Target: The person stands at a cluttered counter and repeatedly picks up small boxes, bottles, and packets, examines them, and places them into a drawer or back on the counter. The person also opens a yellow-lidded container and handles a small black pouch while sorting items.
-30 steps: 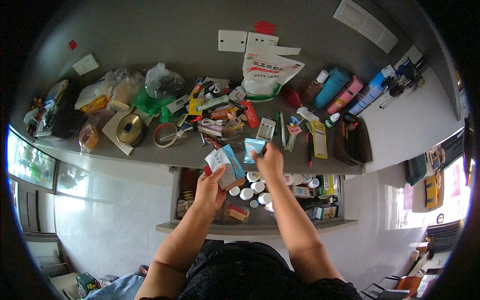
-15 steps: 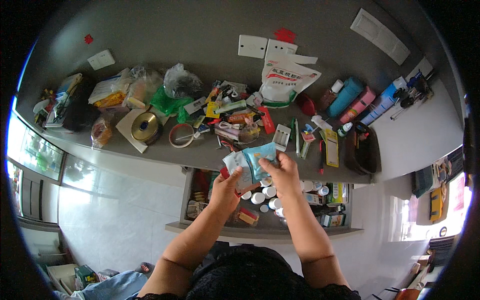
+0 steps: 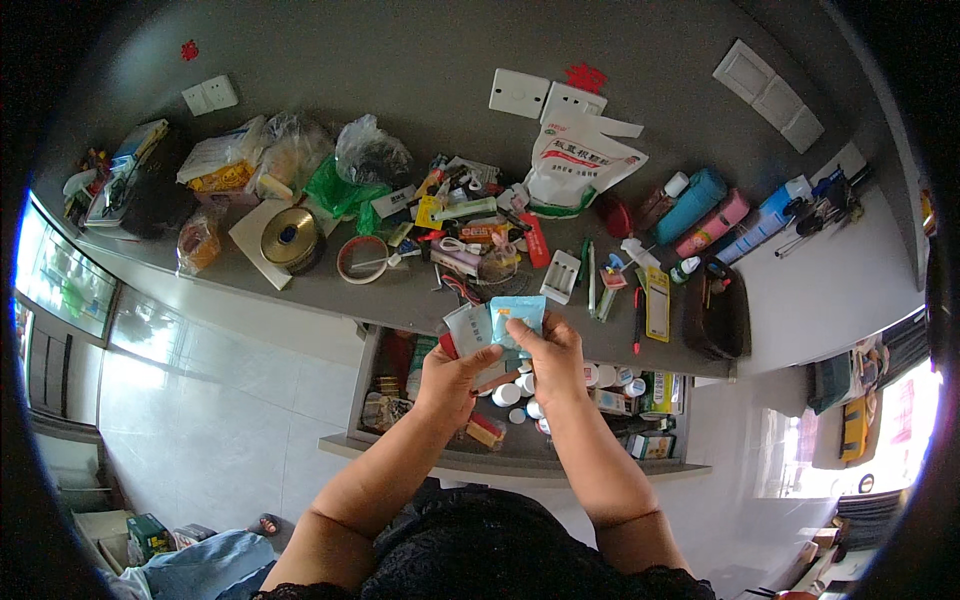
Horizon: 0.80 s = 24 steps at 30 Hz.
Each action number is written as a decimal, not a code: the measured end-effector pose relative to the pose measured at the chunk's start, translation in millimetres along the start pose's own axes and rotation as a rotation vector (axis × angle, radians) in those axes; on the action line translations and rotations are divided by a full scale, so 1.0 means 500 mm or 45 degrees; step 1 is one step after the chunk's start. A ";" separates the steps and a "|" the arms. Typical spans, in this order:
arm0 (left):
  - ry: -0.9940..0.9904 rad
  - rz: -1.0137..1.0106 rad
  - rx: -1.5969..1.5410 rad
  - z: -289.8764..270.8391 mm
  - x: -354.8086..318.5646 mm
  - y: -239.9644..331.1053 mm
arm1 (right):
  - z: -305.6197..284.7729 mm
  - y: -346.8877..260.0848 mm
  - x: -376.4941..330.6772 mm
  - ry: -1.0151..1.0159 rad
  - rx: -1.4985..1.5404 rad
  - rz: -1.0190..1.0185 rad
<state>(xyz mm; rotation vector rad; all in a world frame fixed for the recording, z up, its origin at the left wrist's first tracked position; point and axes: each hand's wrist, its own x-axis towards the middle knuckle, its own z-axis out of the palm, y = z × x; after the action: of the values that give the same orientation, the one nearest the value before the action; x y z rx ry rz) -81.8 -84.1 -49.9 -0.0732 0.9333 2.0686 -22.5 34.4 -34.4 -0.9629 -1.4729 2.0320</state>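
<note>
Pinching a blue packet (image 3: 520,311) between thumb and fingers of my right hand (image 3: 556,352), I hold it against a white packet (image 3: 466,327) gripped in my left hand (image 3: 450,380). Both sit between my hands, near the front edge of the desk (image 3: 372,302), whose front strip leaves room leftward; small clutter lies just beyond. Below my fingers, the open drawer (image 3: 675,470) holds white bottles (image 3: 506,395). A second ago the blue packet stood apart from the white one; now they meet.
</note>
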 end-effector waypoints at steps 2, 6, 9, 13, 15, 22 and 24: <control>0.025 -0.035 0.017 -0.002 -0.002 -0.003 | -0.016 0.006 0.008 0.016 0.054 0.066; 0.034 -0.067 0.000 0.001 -0.006 0.002 | -0.030 -0.001 0.019 -0.066 -0.007 0.107; 0.048 -0.065 -0.040 0.007 -0.013 0.012 | -0.029 0.009 0.026 -0.064 0.039 0.120; 0.117 -0.009 -0.068 -0.026 -0.019 0.023 | -0.001 -0.020 0.009 -0.279 -0.285 0.115; 0.161 0.016 -0.102 -0.040 -0.027 0.045 | 0.011 -0.017 0.013 -0.371 -0.393 0.137; 0.368 0.197 -0.198 -0.142 -0.066 0.120 | 0.194 -0.016 0.092 -0.498 -0.253 0.285; 0.395 0.238 -0.207 -0.170 -0.075 0.133 | 0.289 -0.010 0.122 -0.639 -0.184 0.337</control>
<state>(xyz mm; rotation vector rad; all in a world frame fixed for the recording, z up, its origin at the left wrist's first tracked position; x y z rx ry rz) -128.1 -188.1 -58.0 -0.4179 0.9836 2.3487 -171.6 -11.7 -19.4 -0.7650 -1.8472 2.5205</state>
